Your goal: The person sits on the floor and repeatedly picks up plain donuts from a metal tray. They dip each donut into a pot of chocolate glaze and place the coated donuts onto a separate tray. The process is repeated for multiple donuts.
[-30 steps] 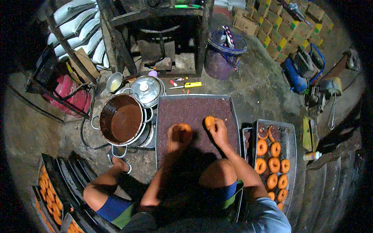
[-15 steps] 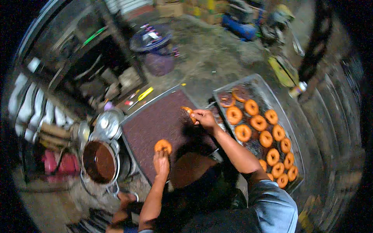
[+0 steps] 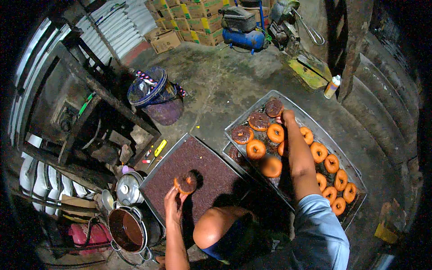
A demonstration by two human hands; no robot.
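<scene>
Coated doughnut is finger-pinched in the left hand over the sprinkle tray, right hand at another coated ring in the doughnut tray, grip or release can't tell; slack left pinch could drop it, crowding could smear topping

Bakery workshop, tray of doughnuts, stacked cartons, compressor
</scene>
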